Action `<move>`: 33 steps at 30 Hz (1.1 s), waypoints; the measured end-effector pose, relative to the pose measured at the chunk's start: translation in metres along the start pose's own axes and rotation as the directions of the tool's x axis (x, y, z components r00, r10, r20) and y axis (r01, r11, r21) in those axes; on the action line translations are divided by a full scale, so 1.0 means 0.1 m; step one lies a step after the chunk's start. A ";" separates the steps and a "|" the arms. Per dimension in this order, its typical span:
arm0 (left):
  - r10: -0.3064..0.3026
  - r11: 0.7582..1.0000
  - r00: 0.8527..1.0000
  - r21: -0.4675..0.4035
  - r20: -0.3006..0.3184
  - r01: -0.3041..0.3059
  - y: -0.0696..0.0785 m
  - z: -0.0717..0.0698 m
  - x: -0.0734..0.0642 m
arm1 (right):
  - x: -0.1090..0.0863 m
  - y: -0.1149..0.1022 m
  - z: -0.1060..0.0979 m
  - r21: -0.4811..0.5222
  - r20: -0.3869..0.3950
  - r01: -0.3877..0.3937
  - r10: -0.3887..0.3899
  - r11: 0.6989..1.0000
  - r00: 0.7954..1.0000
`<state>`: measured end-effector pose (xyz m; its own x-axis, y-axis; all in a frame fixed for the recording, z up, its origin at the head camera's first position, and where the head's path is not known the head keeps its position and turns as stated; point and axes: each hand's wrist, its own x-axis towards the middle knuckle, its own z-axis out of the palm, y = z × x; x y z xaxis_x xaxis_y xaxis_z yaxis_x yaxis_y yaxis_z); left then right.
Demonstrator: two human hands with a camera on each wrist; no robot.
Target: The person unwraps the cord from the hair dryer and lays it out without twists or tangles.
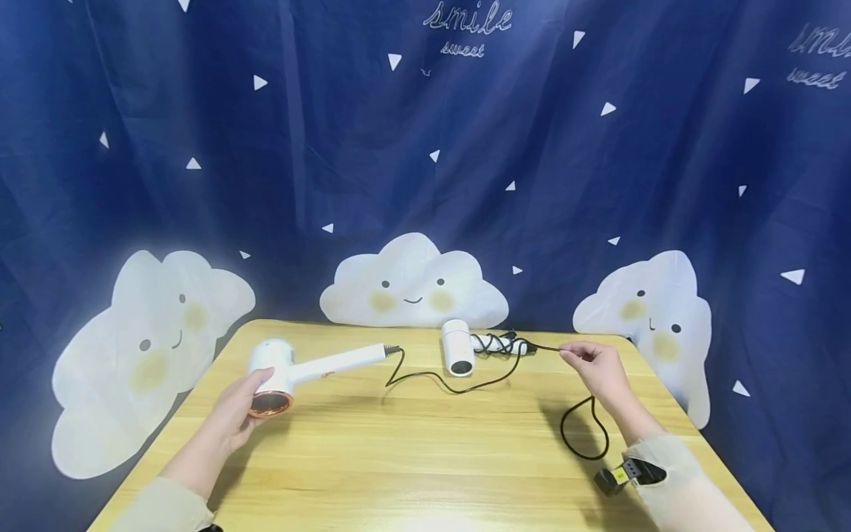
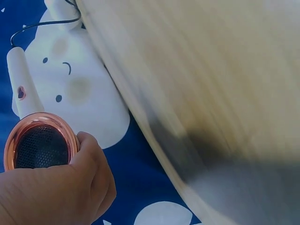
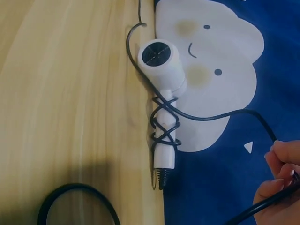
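Note:
My left hand (image 1: 229,414) grips the head of a white hair dryer (image 1: 339,363) at the left. A rose-gold ring and dark mesh grille (image 2: 43,149) face downward; its handle points right. From the handle's end a black cord (image 1: 432,375) runs rightward, crossing over a second hair dryer. With thumb and fingertips my right hand (image 1: 601,373) pinches this cord at the right, raised above the table. Below the hand the rest of the cord hangs in a loop (image 1: 608,443). The second white hair dryer (image 3: 165,77) lies near the back edge, black cord wound crisscross around its handle.
The wooden table (image 1: 425,451) ends at the back against a dark blue curtain (image 1: 372,148) with white clouds and triangles. A black wrist camera (image 1: 625,473) is strapped over my right sleeve.

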<state>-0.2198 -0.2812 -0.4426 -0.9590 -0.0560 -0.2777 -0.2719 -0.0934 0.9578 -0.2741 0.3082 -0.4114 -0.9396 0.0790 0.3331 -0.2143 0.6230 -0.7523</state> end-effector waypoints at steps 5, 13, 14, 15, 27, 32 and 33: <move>-0.004 1.000 1.000 0.024 -0.007 0.004 0.00 -0.09 -0.01 | -0.02 0.03 -0.03 -0.020 0.050 -0.009 0.010 1.000 0.999; -0.010 0.997 1.000 0.071 -0.016 0.011 -0.03 -0.20 -0.07 | -0.06 0.08 -0.01 -0.060 0.121 -0.016 0.023 0.998 0.992; -0.012 0.997 1.000 0.075 -0.021 0.013 -0.04 -0.21 -0.08 | -0.07 0.08 -0.01 -0.064 0.127 -0.013 0.021 0.998 0.992; -0.015 0.997 1.000 0.081 -0.028 0.017 -0.04 -0.22 -0.08 | -0.08 0.08 0.00 -0.063 0.134 -0.014 0.022 0.998 0.991; -0.045 0.994 0.997 0.099 -0.056 0.051 -0.09 -0.36 -0.13 | -0.14 0.12 -0.02 -0.067 0.193 -0.025 0.037 0.997 0.980; -0.058 0.991 0.997 0.120 -0.059 0.065 -0.13 -0.41 -0.12 | -0.15 0.18 -0.01 -0.077 0.233 -0.022 0.040 0.997 0.972; -0.062 0.990 0.996 0.126 -0.057 0.068 -0.14 -0.42 -0.12 | -0.15 0.19 0.00 -0.078 0.243 -0.019 0.038 0.997 0.969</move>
<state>-0.2011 -0.3209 -0.4558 -0.9344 -0.1068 -0.3399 -0.3446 0.0288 0.9383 -0.2640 0.3189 -0.4300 -0.9837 -0.0894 0.1561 -0.1748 0.6805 -0.7116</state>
